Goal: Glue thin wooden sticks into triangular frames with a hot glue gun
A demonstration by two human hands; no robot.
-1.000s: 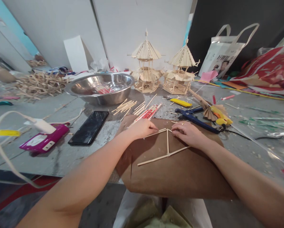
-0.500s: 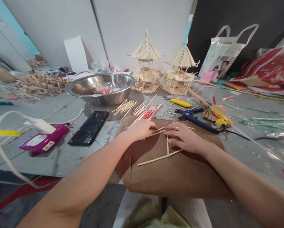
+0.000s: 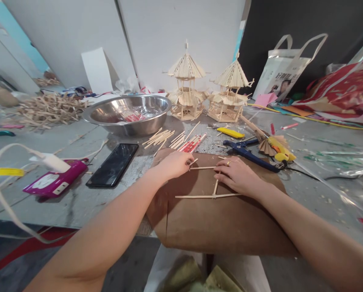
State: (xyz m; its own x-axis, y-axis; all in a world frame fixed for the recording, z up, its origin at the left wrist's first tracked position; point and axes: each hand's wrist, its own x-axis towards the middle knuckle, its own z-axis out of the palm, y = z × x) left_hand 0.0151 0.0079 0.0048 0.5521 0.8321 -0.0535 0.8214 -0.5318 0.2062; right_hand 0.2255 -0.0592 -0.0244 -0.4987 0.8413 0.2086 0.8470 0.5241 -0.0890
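My left hand point(image 3: 176, 164) is closed in a pinch on a short wooden stick point(image 3: 194, 161), held by the left end of a frame of thin sticks. The frame has a long lower stick point(image 3: 196, 197), an upper stick point(image 3: 203, 168) and an upright stick point(image 3: 215, 188) joining them. Closed around the top of that upright is my right hand point(image 3: 234, 174), a ring on one finger; it hides the right part of the upper stick. Beneath both hands lies a brown board point(image 3: 224, 231). Red-and-white packed sticks point(image 3: 195, 142) lie just beyond my left hand.
Loose sticks point(image 3: 159, 137), a yellow utility knife point(image 3: 231, 132) and blue cutters point(image 3: 248, 155) lie beyond the board. Two stick pavilions point(image 3: 186, 73) stand at the back, beside a steel basin point(image 3: 108, 121). To the left are a phone point(image 3: 113, 165) and a purple power strip point(image 3: 55, 178).
The stick frame has turned, so its lower stick now runs level instead of slanting. My left hand has moved slightly left, away from my right hand, with a short stick in its fingertips.
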